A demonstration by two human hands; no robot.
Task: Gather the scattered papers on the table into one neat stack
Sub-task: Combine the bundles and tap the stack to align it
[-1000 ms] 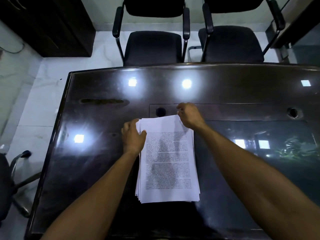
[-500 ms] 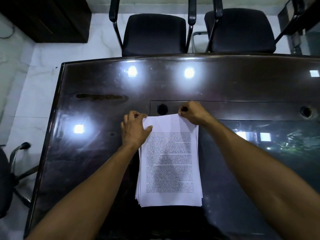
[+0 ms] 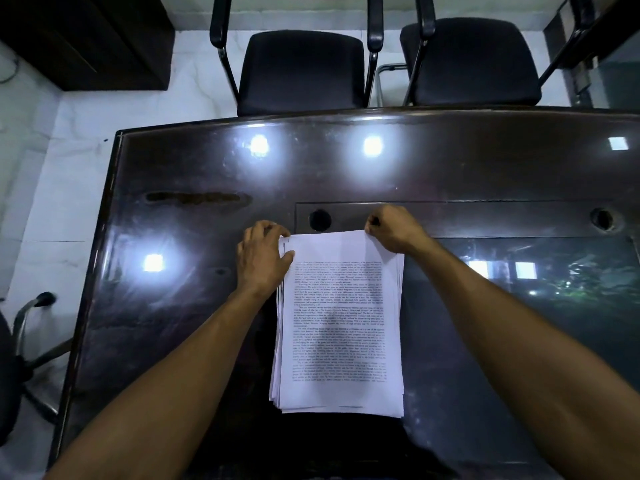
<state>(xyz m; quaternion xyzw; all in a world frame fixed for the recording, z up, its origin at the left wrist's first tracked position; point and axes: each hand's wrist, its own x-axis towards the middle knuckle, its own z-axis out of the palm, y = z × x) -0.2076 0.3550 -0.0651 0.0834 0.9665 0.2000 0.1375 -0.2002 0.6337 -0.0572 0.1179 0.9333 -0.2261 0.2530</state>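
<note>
White printed sheets form one stack of papers lying at the centre of the frame on a dark, glossy wooden table, its edges slightly fanned along the left side and the near corner; no other loose sheet shows on the tabletop. Two bare hands meet the stack at its far end. The left hand lies against the upper left corner, fingers curled over the far edge and the thumb pressing on the top sheet, so it grips that corner. The right hand is bunched at the upper right corner, fingertips pinching the far edge of the paper. Two round cable holes sit in the table's inset strip, one just beyond the stack between the hands, the other far right. Two black padded chairs stand past the far table edge, one at upper centre and one at upper right, and part of a third chair shows at the left edge
</note>
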